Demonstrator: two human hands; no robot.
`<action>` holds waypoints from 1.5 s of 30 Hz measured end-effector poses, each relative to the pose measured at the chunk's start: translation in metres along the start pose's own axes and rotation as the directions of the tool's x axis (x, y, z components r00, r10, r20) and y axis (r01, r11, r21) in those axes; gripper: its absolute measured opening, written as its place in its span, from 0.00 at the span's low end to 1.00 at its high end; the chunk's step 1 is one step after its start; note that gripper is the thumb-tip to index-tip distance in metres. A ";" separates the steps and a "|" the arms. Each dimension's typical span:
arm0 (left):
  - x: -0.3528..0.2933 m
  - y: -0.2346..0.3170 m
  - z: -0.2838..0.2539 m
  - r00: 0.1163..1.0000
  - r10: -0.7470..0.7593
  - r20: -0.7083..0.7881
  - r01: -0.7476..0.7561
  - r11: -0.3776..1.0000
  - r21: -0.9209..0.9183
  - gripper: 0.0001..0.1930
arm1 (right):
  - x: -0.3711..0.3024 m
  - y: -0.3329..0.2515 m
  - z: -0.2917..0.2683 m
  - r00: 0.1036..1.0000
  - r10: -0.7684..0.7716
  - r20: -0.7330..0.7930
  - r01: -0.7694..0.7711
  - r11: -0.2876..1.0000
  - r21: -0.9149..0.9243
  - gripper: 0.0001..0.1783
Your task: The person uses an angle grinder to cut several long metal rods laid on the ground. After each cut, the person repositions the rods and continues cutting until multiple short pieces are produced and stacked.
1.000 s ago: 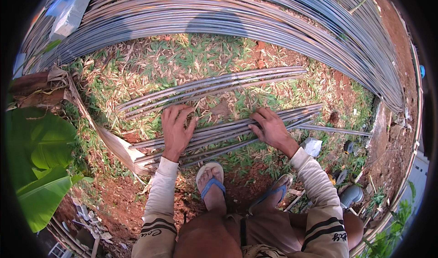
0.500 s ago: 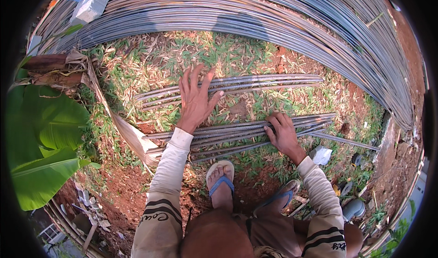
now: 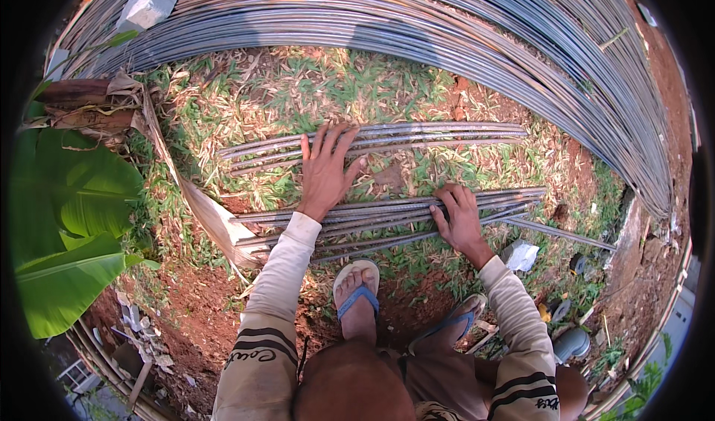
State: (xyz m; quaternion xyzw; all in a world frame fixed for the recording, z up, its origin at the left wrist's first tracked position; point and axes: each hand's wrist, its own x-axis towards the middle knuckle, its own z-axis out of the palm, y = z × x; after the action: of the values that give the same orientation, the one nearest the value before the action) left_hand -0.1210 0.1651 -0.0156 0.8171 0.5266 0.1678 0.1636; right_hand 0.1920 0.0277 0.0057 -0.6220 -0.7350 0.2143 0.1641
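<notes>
My left hand (image 3: 325, 169) reaches forward with its fingers spread flat over the far bundle of short steel rods (image 3: 439, 134) lying on the grass. My right hand (image 3: 459, 216) presses palm down on the near bundle of steel rods (image 3: 387, 214), fingers apart, gripping nothing. Both bundles lie side by side across the ground in front of my sandalled feet (image 3: 357, 294).
A large heap of long curved steel bars (image 3: 447, 34) arcs across the back and right. Big green leaves (image 3: 67, 227) and dry husks (image 3: 82, 101) lie at the left. A single rod (image 3: 558, 233) and a white scrap (image 3: 519, 256) sit at the right. Red soil surrounds my feet.
My left hand left the near bundle and moved forward onto the far bundle. My right hand stayed on the near bundle.
</notes>
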 end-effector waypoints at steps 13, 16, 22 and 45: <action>-0.005 -0.011 -0.001 0.997 0.069 0.027 -0.068 0.997 -0.034 0.23 | 0.000 -0.002 0.003 0.999 0.034 -0.010 -0.033 0.999 0.028 0.17; -0.007 -0.013 -0.002 0.994 0.104 0.030 -0.103 0.994 -0.028 0.21 | -0.001 -0.002 0.003 1.000 0.025 -0.012 -0.025 0.999 0.030 0.17; -0.004 -0.013 -0.006 0.992 0.125 0.031 -0.124 0.991 -0.050 0.17 | 0.000 -0.003 0.001 1.000 0.002 -0.031 -0.001 1.000 0.025 0.16; -0.065 0.009 -0.021 0.996 0.088 0.008 -0.086 0.985 -0.149 0.21 | 0.058 0.002 -0.028 0.979 -0.087 0.183 0.103 0.992 -0.077 0.13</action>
State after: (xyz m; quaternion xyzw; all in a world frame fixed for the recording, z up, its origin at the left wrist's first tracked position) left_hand -0.1489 0.1038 0.0004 0.8262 0.4753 0.2075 0.2202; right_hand 0.1981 0.0888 0.0271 -0.5709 -0.7842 0.2292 0.0804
